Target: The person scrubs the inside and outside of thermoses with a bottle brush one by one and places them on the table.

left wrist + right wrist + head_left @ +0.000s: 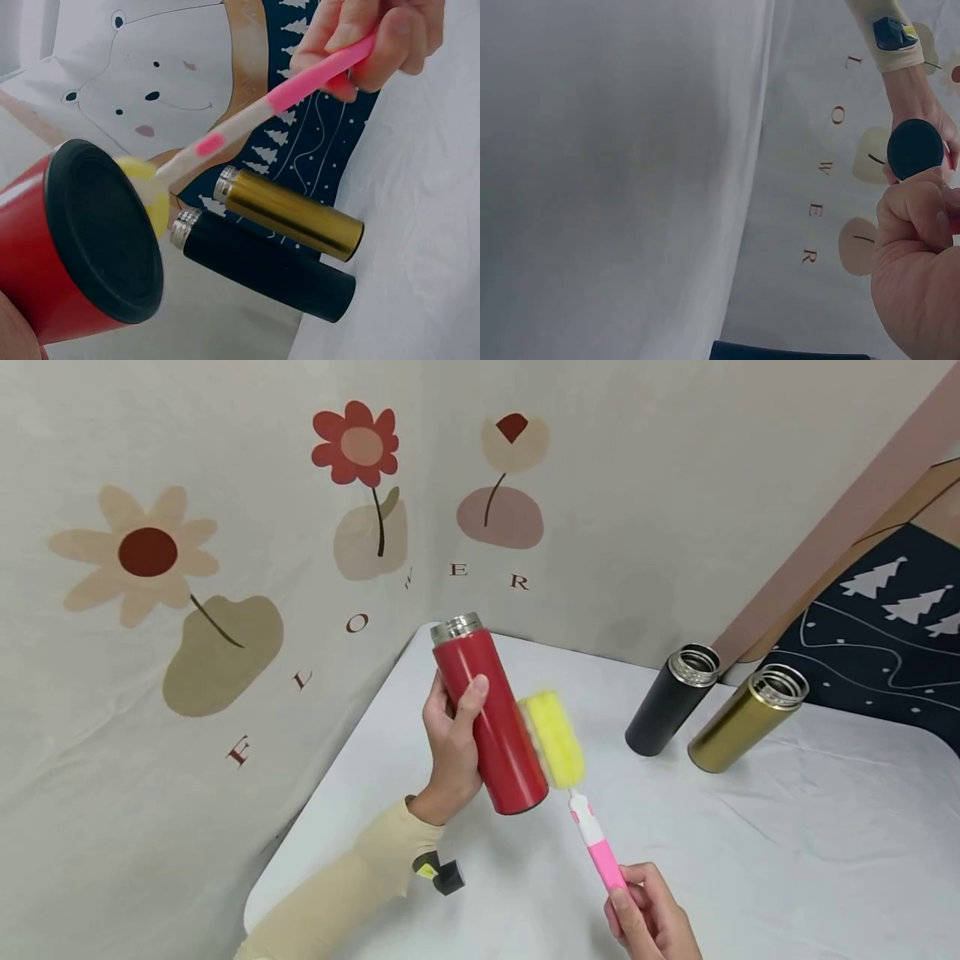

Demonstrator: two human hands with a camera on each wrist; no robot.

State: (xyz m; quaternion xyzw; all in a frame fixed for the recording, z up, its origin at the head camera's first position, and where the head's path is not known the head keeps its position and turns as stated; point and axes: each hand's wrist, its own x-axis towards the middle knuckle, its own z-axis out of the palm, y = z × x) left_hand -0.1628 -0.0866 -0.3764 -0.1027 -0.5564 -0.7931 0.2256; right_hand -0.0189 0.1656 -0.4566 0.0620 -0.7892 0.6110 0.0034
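Observation:
My left hand (453,747) grips a red thermos bottle (491,718) around its body, lifted and tilted with its lidless steel mouth at the upper left. The bottle's dark base (105,232) faces the left wrist camera. Between thumb and fingers, my right hand (648,914) holds a bottle brush by its pink handle (606,862). The brush's yellow sponge head (555,739) is outside the bottle, alongside its lower right flank; whether they touch I cannot tell. In the right wrist view, the right hand (922,247) hides most of the brush.
A black bottle (667,706) and a gold bottle (742,722), both without lids, stand side by side on the white-covered table (825,860) at the right. Fabric walls with printed flowers (360,443) and trees enclose the table's far sides.

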